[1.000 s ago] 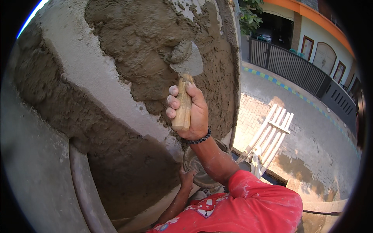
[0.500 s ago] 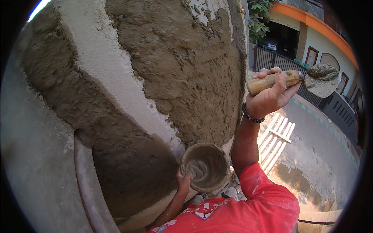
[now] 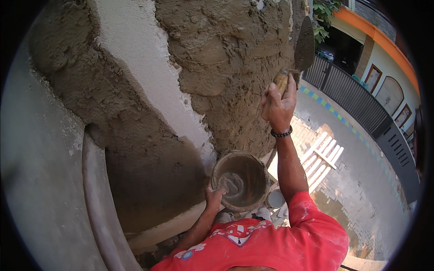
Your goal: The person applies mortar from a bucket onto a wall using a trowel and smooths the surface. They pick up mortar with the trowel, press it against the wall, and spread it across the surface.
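My right hand (image 3: pixel 281 106) is closed round the wooden handle of a trowel (image 3: pixel 304 45), raised at the right edge of the wall. The trowel's blade points upward beside wet grey-brown mortar (image 3: pixel 226 58) spread roughly over the wall. I cannot make out how much mortar is on the blade. Lower down, my left hand (image 3: pixel 214 197) grips the rim of a round bucket (image 3: pixel 260 183), its fingers hooked over the edge. A little mortar is smeared on the bucket's bottom. Between two mortared areas runs a bare pale strip of wall (image 3: pixel 144 77).
A smooth grey wall (image 3: pixel 45 167) with a curved ledge (image 3: pixel 101 194) stands on my left. Below at right are a rack of pale poles (image 3: pixel 318 158), a paved street (image 3: pixel 348 180) and a dark gate (image 3: pixel 343 86). A small grey can (image 3: pixel 275 198) sits beside the bucket.
My right hand has swung left to the wall's edge, and the trowel has turned from pointing right to pointing up. The lump of mortar on its blade no longer shows. My left hand still holds the bucket.
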### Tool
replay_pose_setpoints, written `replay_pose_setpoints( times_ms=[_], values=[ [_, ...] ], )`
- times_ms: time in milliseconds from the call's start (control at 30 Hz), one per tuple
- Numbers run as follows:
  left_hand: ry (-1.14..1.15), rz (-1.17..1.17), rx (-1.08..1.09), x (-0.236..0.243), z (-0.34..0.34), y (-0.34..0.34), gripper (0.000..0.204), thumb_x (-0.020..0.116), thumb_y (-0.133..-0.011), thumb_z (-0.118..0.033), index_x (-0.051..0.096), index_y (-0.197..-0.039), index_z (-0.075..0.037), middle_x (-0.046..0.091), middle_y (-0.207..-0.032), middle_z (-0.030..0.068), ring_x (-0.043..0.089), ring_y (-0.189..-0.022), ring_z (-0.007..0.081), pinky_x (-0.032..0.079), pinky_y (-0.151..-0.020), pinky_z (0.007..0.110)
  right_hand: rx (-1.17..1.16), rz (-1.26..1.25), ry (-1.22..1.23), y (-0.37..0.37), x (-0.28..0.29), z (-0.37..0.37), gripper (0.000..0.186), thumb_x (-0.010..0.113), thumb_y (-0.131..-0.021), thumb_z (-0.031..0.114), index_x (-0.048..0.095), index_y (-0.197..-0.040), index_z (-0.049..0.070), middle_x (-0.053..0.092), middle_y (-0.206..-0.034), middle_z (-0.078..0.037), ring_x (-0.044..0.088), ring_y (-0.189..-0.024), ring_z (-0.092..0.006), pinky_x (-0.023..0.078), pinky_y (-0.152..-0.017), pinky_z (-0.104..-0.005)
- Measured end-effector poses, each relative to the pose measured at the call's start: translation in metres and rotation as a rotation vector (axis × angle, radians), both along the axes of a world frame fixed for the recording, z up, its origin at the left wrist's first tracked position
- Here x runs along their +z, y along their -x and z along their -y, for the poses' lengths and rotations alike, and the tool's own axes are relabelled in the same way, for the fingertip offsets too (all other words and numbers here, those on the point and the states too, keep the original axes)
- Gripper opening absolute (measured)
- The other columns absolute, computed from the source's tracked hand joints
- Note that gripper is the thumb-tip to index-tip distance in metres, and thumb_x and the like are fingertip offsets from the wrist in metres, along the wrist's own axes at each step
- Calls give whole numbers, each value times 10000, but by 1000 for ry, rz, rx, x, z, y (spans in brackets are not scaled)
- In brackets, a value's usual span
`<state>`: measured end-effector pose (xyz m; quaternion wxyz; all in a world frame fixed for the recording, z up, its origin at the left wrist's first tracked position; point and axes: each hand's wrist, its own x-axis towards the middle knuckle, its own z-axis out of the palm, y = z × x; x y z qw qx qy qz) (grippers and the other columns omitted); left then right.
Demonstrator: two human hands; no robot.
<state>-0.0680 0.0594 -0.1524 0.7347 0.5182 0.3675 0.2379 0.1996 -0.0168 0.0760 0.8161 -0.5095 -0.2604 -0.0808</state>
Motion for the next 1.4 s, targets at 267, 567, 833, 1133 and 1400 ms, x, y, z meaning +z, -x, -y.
replay_pose_setpoints(
  times_ms=[267,567,833,1133,1400],
  values=[
    [4,-3,182,-8,2,-1,570,543,-626,60,559,-1192,-4,614,-954,48,559,-754,126,470,-642,241,406,-25,548,-49,-48,123,626,690,-854,310,411,-1322,3,573,-759,-45,577,-631,-108,494,-541,-247],
    [28,6,292,-14,16,7,635,522,-607,74,536,-1233,-32,602,-1026,37,567,-870,150,483,-732,260,715,651,1484,-73,-22,113,589,675,-840,392,535,-1247,-10,625,-1060,-244,581,-1025,-394,462,-918,-434],
    [94,-57,331,-3,41,3,640,525,-599,74,542,-1228,-40,606,-1002,27,560,-873,150,475,-759,269,710,1046,1610,-84,6,23,477,628,-863,351,570,-1221,42,630,-1085,-197,575,-1047,-373,463,-884,-460],
    [47,30,512,-1,56,8,551,523,-627,83,579,-1166,-17,640,-969,54,586,-799,151,489,-637,258,502,1208,1487,-93,103,8,499,619,-876,372,574,-1238,32,604,-1185,-201,532,-1133,-353,440,-954,-433],
    [78,25,510,-2,53,13,526,528,-624,94,584,-1134,-20,641,-962,54,598,-843,166,501,-695,275,462,1193,1397,-96,135,11,500,643,-860,359,602,-1176,-27,603,-1212,-211,560,-1104,-367,449,-941,-434]
  ],
)
